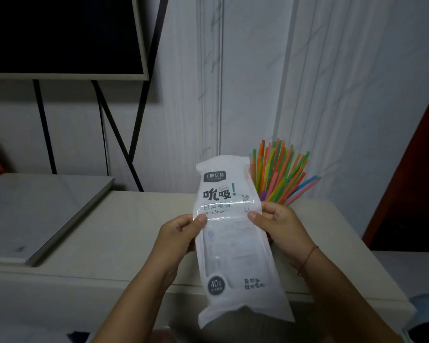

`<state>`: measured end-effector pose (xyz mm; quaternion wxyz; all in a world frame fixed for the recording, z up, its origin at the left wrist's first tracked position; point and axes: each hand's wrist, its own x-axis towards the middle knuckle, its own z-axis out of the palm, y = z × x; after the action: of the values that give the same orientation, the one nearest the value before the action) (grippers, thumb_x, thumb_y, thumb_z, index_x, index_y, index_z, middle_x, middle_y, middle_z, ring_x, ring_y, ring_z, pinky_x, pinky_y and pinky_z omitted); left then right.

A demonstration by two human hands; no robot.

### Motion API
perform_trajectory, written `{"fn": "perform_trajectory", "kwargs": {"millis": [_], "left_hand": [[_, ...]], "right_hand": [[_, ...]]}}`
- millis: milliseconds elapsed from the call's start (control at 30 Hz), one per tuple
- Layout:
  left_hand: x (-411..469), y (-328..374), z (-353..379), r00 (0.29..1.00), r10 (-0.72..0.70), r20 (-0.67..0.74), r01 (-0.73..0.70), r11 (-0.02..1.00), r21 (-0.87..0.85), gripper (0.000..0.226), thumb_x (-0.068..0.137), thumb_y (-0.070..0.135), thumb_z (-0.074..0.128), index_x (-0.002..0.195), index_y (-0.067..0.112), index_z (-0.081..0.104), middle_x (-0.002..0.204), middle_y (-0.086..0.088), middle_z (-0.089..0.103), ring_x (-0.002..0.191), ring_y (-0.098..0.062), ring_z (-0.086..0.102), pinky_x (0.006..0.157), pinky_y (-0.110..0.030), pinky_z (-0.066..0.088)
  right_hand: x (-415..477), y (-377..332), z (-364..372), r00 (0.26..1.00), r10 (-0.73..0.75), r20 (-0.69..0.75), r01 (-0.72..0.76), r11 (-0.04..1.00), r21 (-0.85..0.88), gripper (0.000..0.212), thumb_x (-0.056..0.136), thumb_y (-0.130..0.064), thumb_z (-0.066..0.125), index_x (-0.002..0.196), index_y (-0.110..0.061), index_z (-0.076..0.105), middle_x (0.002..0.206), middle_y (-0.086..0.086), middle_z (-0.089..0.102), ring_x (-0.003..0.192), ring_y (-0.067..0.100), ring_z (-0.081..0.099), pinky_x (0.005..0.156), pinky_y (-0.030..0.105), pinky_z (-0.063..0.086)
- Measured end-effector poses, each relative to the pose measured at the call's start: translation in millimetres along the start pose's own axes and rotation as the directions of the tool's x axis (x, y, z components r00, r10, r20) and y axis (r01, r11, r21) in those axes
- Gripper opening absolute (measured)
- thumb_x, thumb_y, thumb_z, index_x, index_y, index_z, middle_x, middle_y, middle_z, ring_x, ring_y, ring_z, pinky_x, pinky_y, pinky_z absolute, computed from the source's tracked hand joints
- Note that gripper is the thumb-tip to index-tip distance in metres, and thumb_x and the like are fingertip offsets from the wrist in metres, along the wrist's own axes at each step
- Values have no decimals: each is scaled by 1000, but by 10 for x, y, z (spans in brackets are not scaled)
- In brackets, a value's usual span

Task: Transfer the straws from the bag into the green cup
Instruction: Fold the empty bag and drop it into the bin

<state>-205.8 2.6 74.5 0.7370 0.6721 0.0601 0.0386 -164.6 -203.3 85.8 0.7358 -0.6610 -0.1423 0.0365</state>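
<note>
I hold a white plastic straw bag [233, 243] printed "Drink Straw" upright in front of me, above the table. My left hand [176, 233] pinches its left edge with thumb on the front. My right hand [280, 226] pinches its right edge the same way. The bag looks flat and see-through in its lower window. Behind the bag and my right hand, a fan of several coloured straws [280, 174] sticks upward. The green cup is hidden behind the bag and my right hand.
A cream table [124, 226] spans the middle. A grey slab-like board [35, 214] lies on its left part. A dark screen on a black stand [60, 35] stands at the back left. A dark red door edge [416, 164] is at right.
</note>
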Motion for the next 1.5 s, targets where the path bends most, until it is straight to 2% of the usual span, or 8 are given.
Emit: {"fn": "perform_trajectory", "kwargs": {"millis": [233,400,600,800,933,1000,1167,1500], "left_hand": [[19,-76,-27,999,5,38,-2,997,-74,18,88,11,62,103,8,72,94,-9,76,79,-21,73,64,-24,57],[10,-43,2,994,-80,68,90,982,-163,17,81,8,64,94,5,75,87,-13,74,67,-18,70,56,-25,54],[-58,-35,-9,853,-350,387,467,842,-269,75,84,64,44,121,3,64,126,-21,61,115,-37,53,104,-50,37],[-98,-147,73,939,-248,237,289,945,-156,46,72,18,71,114,1,68,108,-17,72,94,-30,69,84,-38,56],[-93,-162,165,986,-148,78,157,980,-119,28,82,12,70,108,4,69,99,-11,75,88,-26,72,72,-33,59],[-100,-151,224,991,-114,66,121,985,-121,25,83,12,69,108,7,70,100,-10,75,88,-26,72,70,-32,59],[-172,-102,465,948,-132,289,166,982,-95,37,77,22,72,111,9,69,104,-12,74,95,-28,71,80,-35,58],[-217,-158,1573,876,-109,470,117,993,12,26,80,10,72,106,6,71,96,-8,76,86,-21,73,67,-27,58]], "right_hand": [[-49,18,-63,999,-7,43,13,990,-143,21,94,-11,50,106,-10,68,74,0,73,47,7,54,38,17,35],[-46,38,-49,1000,12,22,-13,1000,9,28,90,2,48,91,-8,75,93,24,69,78,44,54,73,51,44],[-50,18,-81,995,-64,-82,50,985,-166,37,89,3,49,71,-17,74,73,8,75,64,29,66,56,32,51],[-63,35,-75,996,-27,-90,19,996,-90,30,100,-23,37,122,-20,57,68,-11,69,51,2,60,44,16,46],[-153,12,-98,987,154,51,-150,986,-73,44,89,-51,44,114,-21,63,98,7,74,88,30,69,82,46,56],[-221,2,-134,988,142,57,-133,981,-140,30,84,-35,60,109,-19,65,102,4,74,89,21,71,72,34,59],[-356,-46,-372,986,72,-153,-95,984,-153,20,84,-13,65,103,-15,67,92,-3,76,82,17,72,64,27,58],[-1032,-215,-1327,924,114,-366,-178,973,-147,13,86,-27,60,97,-23,67,95,-1,75,84,16,72,69,31,58]]}}
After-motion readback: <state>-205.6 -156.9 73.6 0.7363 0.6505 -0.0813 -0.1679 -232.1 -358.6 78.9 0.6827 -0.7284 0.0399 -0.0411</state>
